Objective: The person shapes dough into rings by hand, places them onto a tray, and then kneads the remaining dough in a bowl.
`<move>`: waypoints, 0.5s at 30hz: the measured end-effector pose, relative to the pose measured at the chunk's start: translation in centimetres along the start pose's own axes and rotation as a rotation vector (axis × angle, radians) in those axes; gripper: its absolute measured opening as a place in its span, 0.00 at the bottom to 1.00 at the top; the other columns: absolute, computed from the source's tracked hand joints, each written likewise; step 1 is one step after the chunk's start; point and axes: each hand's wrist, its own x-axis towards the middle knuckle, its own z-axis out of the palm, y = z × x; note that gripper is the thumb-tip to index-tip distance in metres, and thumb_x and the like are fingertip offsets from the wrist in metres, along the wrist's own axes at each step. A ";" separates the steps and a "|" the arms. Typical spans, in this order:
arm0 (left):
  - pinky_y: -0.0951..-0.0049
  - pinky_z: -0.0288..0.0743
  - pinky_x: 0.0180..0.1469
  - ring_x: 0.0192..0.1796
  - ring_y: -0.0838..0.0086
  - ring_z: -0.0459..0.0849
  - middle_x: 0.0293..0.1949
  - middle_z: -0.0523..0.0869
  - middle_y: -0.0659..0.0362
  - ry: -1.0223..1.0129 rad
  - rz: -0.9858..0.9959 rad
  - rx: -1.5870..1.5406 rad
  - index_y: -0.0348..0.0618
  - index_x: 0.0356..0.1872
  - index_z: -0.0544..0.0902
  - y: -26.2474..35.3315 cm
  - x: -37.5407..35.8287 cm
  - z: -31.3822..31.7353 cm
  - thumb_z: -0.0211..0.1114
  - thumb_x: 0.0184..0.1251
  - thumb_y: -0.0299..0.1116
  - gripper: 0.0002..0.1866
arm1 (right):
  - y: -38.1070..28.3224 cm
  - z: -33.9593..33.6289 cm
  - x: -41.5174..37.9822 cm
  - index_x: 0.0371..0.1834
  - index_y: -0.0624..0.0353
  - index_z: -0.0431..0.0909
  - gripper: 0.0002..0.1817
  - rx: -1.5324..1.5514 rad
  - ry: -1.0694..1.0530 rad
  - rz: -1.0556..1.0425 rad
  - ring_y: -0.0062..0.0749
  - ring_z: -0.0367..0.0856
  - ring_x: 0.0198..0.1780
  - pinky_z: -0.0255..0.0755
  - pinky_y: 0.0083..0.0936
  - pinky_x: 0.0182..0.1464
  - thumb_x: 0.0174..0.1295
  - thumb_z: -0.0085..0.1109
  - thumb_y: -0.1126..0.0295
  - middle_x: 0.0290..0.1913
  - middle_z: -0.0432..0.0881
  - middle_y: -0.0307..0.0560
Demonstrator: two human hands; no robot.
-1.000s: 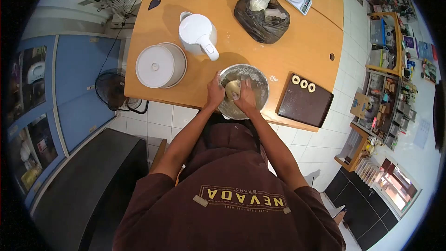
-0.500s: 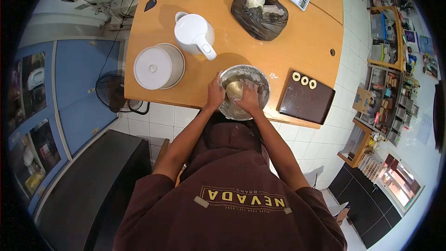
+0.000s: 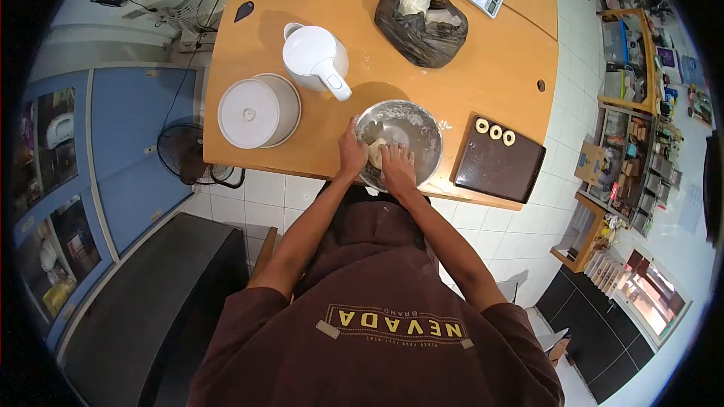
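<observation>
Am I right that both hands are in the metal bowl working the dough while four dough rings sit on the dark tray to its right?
Not quite: the dark tray holds three dough rings, not four, as the head view shows. The rest stands: the left hand and right hand are in the metal bowl on the dough.

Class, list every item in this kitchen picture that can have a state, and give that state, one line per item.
metal bowl: upright, floury, holding dough
dough: pressed under both hands
left hand: on the dough at the bowl's near rim
right hand: on the dough
kettle: upright, lid shut
white container: lidded
black bag: open
dark tray: holding three dough rings
</observation>
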 end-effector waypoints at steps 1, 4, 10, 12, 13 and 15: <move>0.55 0.77 0.64 0.59 0.46 0.87 0.53 0.87 0.36 0.018 0.029 0.018 0.33 0.69 0.74 0.1 0.0 0.0 0.54 0.56 0.12 0.34 | 0.3 0.1 -0.2 0.73 0.55 0.67 0.46 -0.002 0.005 -0.018 0.62 0.70 0.73 0.68 0.66 0.70 0.46 0.79 0.69 0.72 0.71 0.57; 0.54 0.78 0.64 0.60 0.43 0.86 0.54 0.86 0.35 0.056 0.118 0.044 0.33 0.71 0.73 -0.2 0.2 0.3 0.55 0.55 0.12 0.36 | 1.2 0.3 -0.6 0.72 0.54 0.68 0.45 0.032 0.077 -0.027 0.62 0.69 0.72 0.66 0.66 0.71 0.46 0.78 0.70 0.72 0.71 0.57; 0.55 0.77 0.66 0.62 0.40 0.84 0.57 0.85 0.33 -0.059 -0.003 -0.035 0.30 0.71 0.72 0.7 0.5 -0.1 0.57 0.53 0.11 0.37 | 2.4 -0.4 -0.8 0.71 0.56 0.68 0.45 0.227 0.284 0.166 0.67 0.64 0.74 0.62 0.67 0.71 0.44 0.77 0.73 0.71 0.68 0.62; 0.56 0.77 0.65 0.61 0.41 0.84 0.56 0.85 0.34 -0.098 0.045 -0.075 0.30 0.71 0.73 0.6 0.4 -0.9 0.57 0.53 0.11 0.37 | 3.3 -0.7 -0.5 0.71 0.56 0.67 0.45 0.252 0.343 0.172 0.68 0.64 0.73 0.62 0.66 0.71 0.44 0.76 0.72 0.70 0.69 0.63; 0.56 0.78 0.64 0.60 0.42 0.85 0.55 0.86 0.34 -0.057 0.101 -0.024 0.31 0.70 0.73 -0.2 0.4 -0.6 0.56 0.55 0.11 0.35 | 3.5 -1.3 -0.3 0.71 0.57 0.67 0.45 0.266 0.371 0.175 0.69 0.64 0.73 0.61 0.66 0.71 0.44 0.76 0.72 0.70 0.69 0.63; 0.56 0.78 0.62 0.59 0.43 0.87 0.52 0.87 0.35 0.023 0.217 0.082 0.32 0.69 0.74 -2.4 0.4 0.2 0.55 0.58 0.12 0.33 | 3.4 -2.6 0.3 0.70 0.60 0.68 0.43 0.267 0.335 0.133 0.69 0.63 0.73 0.61 0.63 0.72 0.47 0.74 0.71 0.70 0.68 0.63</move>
